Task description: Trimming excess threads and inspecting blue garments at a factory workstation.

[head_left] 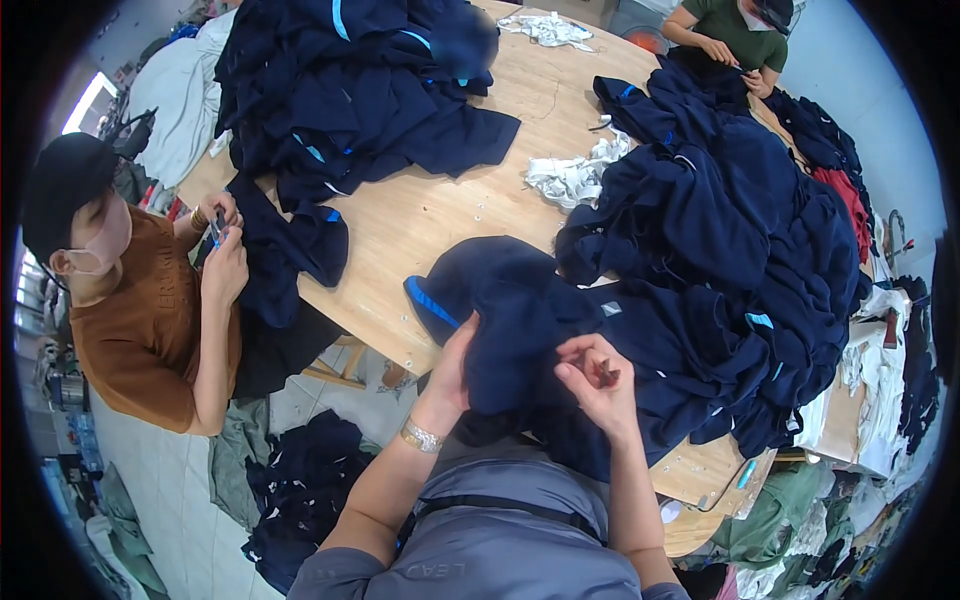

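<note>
The left hand (455, 362) was closed on a fold of the navy garment (520, 330), which lay at the near edge of the wooden surface (420, 215), draped toward the person's lap. The right hand (595, 375) was loosely curled just beside it, pinching a small dark tool (606, 375) between thumb and fingers. A heap of navy clothes (720, 230) rose to the right, touching the garment. Across the surface a co-worker in a brown shirt (150, 320) handled another navy piece, near white scraps (575, 175)
</note>
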`<action>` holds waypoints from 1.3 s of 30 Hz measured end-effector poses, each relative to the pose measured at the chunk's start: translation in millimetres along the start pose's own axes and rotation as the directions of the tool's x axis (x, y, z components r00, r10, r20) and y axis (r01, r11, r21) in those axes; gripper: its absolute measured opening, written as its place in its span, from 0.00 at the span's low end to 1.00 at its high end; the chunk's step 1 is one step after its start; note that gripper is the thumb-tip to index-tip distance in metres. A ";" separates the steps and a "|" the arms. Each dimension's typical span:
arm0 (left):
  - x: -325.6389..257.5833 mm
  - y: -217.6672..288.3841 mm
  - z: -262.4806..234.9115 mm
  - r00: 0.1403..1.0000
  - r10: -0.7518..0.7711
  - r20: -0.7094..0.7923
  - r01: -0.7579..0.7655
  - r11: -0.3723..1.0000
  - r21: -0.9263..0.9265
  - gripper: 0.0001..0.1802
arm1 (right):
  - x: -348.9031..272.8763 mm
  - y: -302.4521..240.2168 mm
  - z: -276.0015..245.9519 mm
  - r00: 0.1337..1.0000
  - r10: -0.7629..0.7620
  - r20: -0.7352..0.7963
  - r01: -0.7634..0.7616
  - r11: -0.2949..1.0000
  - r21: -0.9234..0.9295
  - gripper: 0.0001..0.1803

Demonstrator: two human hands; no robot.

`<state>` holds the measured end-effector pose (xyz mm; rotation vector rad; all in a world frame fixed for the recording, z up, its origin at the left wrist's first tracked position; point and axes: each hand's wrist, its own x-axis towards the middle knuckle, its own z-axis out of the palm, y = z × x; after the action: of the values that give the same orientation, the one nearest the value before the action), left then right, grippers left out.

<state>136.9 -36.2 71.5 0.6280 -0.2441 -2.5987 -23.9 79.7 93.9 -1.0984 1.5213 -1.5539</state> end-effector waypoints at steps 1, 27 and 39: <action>-0.2 -4.5 -2.6 1.000 0.002 0.001 -0.002 1.000 0.003 0.24 | 3.5 1.6 7.2 1.000 -0.016 -0.021 0.015 1.000 -0.008 0.25; -30.3 -5.0 31.9 0.911 0.377 0.166 -0.274 0.251 0.928 0.18 | 34.8 -25.7 20.8 0.975 -0.162 -0.149 0.157 0.986 -0.048 0.20; -20.9 11.6 11.2 0.972 0.217 0.092 -0.122 0.129 0.984 0.19 | 21.2 26.5 39.2 0.940 0.221 -0.261 -0.206 0.975 0.086 0.23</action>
<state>152.7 -35.9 92.7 0.9947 -2.0235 -1.7882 1.2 42.5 68.0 -0.6826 1.7002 -1.6312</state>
